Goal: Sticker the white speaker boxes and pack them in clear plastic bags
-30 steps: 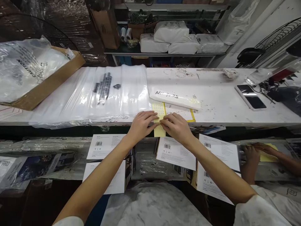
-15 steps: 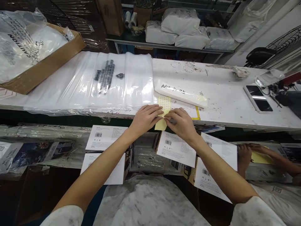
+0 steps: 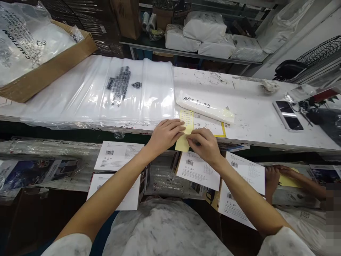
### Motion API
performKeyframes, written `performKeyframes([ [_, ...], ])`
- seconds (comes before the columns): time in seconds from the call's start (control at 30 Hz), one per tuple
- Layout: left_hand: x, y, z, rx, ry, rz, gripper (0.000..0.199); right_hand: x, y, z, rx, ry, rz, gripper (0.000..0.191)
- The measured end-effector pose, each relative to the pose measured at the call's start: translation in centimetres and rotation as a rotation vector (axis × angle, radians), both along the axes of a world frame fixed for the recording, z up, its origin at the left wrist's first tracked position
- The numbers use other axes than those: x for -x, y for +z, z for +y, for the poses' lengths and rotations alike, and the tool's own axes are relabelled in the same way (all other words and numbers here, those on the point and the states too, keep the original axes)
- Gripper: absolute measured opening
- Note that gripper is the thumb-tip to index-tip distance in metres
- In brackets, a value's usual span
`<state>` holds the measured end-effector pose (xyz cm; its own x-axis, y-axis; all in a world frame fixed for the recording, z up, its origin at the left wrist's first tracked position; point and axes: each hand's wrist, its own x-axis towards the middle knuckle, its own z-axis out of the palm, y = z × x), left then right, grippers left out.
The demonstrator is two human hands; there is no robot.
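A yellow sticker sheet (image 3: 187, 119) with rows of small labels lies over the front edge of the white bench. My left hand (image 3: 166, 135) has its fingers closed on the left side of the sheet. On the right side, my right hand (image 3: 205, 144) is pinched, its thumb and index fingertips touching the sheet's lower part; whether a small label is between them is too small to tell. Below the hands are white printed cards with barcodes, one in the middle (image 3: 198, 174), others to the left (image 3: 118, 154) and right (image 3: 246, 174).
A stack of clear plastic bags (image 3: 154, 92) covers the bench's left part, beside a cardboard box (image 3: 50, 67). Behind the sheet lies a long white packet (image 3: 205, 108). A phone (image 3: 287, 115) is at the right. Another person's hands (image 3: 272, 179) hold yellow paper at the lower right.
My right hand has moved slightly down along the sheet, away from the left fingertips. The view has shifted a little.
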<state>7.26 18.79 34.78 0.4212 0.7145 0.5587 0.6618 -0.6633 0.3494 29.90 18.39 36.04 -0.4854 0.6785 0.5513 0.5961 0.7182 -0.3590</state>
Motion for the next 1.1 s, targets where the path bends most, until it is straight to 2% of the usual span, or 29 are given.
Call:
performKeyframes([
  [0.13,0.4,-0.1,-0.1,-0.032,-0.068,-0.001,0.017,0.1,1.7,0.4,0.328,-0.110,0.229,0.005],
  [0.23,0.7,0.0,-0.2,-0.042,-0.105,-0.030,0.014,0.0,2.4,0.9,0.393,-0.128,0.125,0.017],
  [0.3,0.7,0.1,-0.3,-0.025,-0.117,-0.060,0.015,0.1,2.4,1.0,0.361,-0.081,0.024,0.018],
  [0.4,0.6,0.0,-0.3,-0.014,-0.070,-0.072,0.014,0.3,1.8,0.8,0.267,-0.039,-0.047,0.019],
  [0.53,0.4,-0.2,-0.1,-0.036,-0.022,-0.037,0.018,0.6,1.0,0.5,0.113,-0.027,-0.047,0.022],
  [0.63,0.3,-0.5,0.0,-0.031,-0.014,-0.028,0.017,0.8,0.6,0.3,0.057,-0.013,-0.041,0.024],
  [0.9,0.1,-0.8,0.1,-0.136,-0.010,-0.039,0.018,1.2,0.7,0.0,0.098,-0.046,-0.052,0.032],
  [1.1,0.0,-1.0,0.0,-0.104,0.002,-0.046,0.020,1.6,0.8,0.0,0.129,-0.071,-0.051,0.032],
])
